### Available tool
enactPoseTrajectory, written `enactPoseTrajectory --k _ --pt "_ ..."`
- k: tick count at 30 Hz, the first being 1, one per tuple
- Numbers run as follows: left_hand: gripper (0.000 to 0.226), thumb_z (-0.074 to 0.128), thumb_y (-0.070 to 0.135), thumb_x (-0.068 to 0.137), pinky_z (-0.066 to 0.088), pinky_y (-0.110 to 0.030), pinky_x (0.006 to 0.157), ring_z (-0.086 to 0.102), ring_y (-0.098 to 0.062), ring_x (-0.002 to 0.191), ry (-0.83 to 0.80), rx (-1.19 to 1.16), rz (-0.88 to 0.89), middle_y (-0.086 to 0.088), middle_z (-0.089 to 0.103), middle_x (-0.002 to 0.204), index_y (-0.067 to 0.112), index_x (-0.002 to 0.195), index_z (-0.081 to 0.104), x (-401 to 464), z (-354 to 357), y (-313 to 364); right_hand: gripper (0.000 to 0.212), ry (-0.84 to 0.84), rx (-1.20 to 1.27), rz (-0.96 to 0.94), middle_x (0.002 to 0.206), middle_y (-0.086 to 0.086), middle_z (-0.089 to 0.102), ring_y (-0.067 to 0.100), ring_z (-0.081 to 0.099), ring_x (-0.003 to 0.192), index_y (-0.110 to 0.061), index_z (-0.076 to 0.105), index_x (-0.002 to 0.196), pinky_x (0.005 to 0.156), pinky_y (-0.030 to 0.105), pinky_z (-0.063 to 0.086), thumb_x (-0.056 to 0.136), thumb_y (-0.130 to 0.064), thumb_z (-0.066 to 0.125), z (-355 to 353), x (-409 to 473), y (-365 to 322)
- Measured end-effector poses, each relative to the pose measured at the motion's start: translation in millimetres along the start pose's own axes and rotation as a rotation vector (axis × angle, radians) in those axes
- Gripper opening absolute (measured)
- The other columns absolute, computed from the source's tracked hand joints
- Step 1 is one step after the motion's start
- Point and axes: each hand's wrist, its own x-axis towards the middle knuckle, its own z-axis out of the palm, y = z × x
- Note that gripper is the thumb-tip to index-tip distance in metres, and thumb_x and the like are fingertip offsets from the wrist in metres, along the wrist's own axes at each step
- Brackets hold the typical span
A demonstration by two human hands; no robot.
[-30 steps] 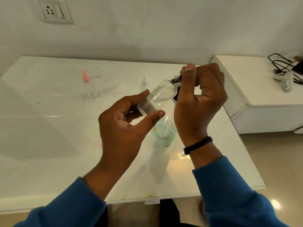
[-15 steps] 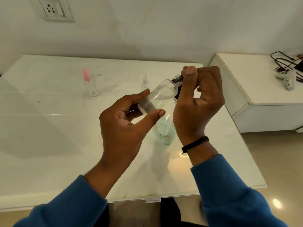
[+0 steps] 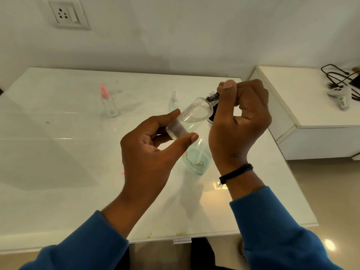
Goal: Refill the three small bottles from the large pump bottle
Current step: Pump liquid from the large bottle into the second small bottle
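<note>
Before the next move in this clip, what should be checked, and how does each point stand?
1. Left hand has a grip on the clear bottle: ok.
2. Right hand at the bottle's threaded neck: ok.
3. Cap on or off: cannot tell, the fingers hide it.
4. Bottle upright: not ok, tilted.
5. Pink-topped bottle standing on the table: ok.
6. Large bottle under the hands: ok.

Blue sleeves, black wristband, clear bottle w/ black neck; pink-capped bottle; white glossy table, blk cables.
</note>
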Motion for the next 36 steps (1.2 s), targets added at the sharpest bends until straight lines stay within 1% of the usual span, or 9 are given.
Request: enactPoseTrajectory --k 3,8,12,15,18,23,26,33,36 --pt "0.045 0.088 0.019 0.073 0.058 -0.017 0.081 0.073 -0.009 0.096 0.001 0.003 0.004 0.007 0.074 0.106 0.017 0.115 0.072 0.9 -0.3 -0.4 0.034 0.007 -0.027 -0.008 0.069 0.002 0.057 0.026 0.050 0.069 0.002 0.064 0.065 0.063 0.051 0.043 0.097 -0.008 0.059 0.3 1.9 -3.0" --pt "0.045 0.088 0.019 0.073 0.059 -0.019 0.081 0.074 -0.012 0.096 0.002 -0.004 -0.008 0.006 0.075 0.105 0.016 0.115 0.072 0.4 0.0 -1.7 0.032 0.005 -0.002 -0.009 0.072 -0.003 0.056 0.025 0.052 0.068 0.000 0.065 0.067 0.062 0.051 0.044 0.097 -0.006 0.060 -1.1 -0.8 0.9" --pt "0.044 0.088 0.019 0.074 0.058 -0.018 0.082 0.073 -0.010 0.098 -0.001 0.010 -0.002 0.006 0.075 0.107 0.017 0.115 0.071 1.1 -0.2 -2.1 0.035 0.000 -0.033 -0.003 0.067 0.005 0.058 0.029 0.050 0.068 0.003 0.064 0.065 0.063 0.050 0.042 0.097 -0.009 0.059 -0.2 4.0 -1.3" --pt "0.045 0.088 0.020 0.074 0.058 -0.017 0.082 0.073 -0.011 0.097 0.000 0.017 0.006 0.005 0.075 0.106 0.014 0.116 0.072 1.5 -1.1 -2.6 0.032 0.006 0.007 -0.005 0.071 0.000 0.056 0.026 0.051 0.068 0.002 0.064 0.067 0.062 0.051 0.044 0.097 -0.007 0.059 0.4 -1.2 -2.8" --pt "0.045 0.088 0.020 0.073 0.058 -0.017 0.081 0.073 -0.011 0.096 0.003 0.014 -0.008 0.006 0.075 0.105 0.015 0.115 0.072 0.8 -0.2 -2.3 0.032 0.002 0.009 -0.002 0.071 0.000 0.057 0.026 0.052 0.068 0.002 0.065 0.067 0.062 0.052 0.043 0.098 -0.007 0.060 0.0 -2.0 1.1" --pt "0.044 0.088 0.021 0.074 0.058 -0.016 0.081 0.074 -0.014 0.096 0.007 0.012 -0.026 0.003 0.076 0.104 0.017 0.115 0.073 0.3 0.1 -3.4 0.035 -0.007 -0.034 0.003 0.069 0.002 0.056 0.027 0.049 0.069 0.003 0.064 0.065 0.063 0.047 0.041 0.098 -0.009 0.059 -0.2 3.2 -2.0" --pt "0.045 0.088 0.021 0.074 0.058 -0.019 0.082 0.074 -0.016 0.095 0.004 0.011 -0.028 0.000 0.077 0.103 0.014 0.116 0.073 0.4 -0.4 -5.6 0.031 0.004 0.006 0.005 0.073 -0.002 0.056 0.025 0.052 0.069 0.001 0.065 0.069 0.062 0.051 0.044 0.098 -0.006 0.060 0.3 -2.3 -1.2" --pt "0.046 0.088 0.023 0.075 0.058 -0.017 0.081 0.074 -0.014 0.096 0.003 0.036 0.000 0.002 0.076 0.104 0.013 0.117 0.073 0.7 -0.3 -3.7 0.034 -0.014 -0.008 0.013 0.070 0.002 0.055 0.023 0.050 0.068 0.003 0.063 0.067 0.063 0.051 0.044 0.098 -0.009 0.059 0.6 2.3 0.1" --pt "0.046 0.088 0.021 0.074 0.058 -0.017 0.082 0.073 -0.009 0.097 0.001 0.027 0.009 0.009 0.075 0.105 0.014 0.116 0.072 1.1 -0.1 -3.1 0.031 -0.008 0.025 0.013 0.073 -0.002 0.055 0.025 0.053 0.067 0.000 0.063 0.068 0.062 0.053 0.045 0.098 -0.006 0.059 0.8 -3.3 1.7"
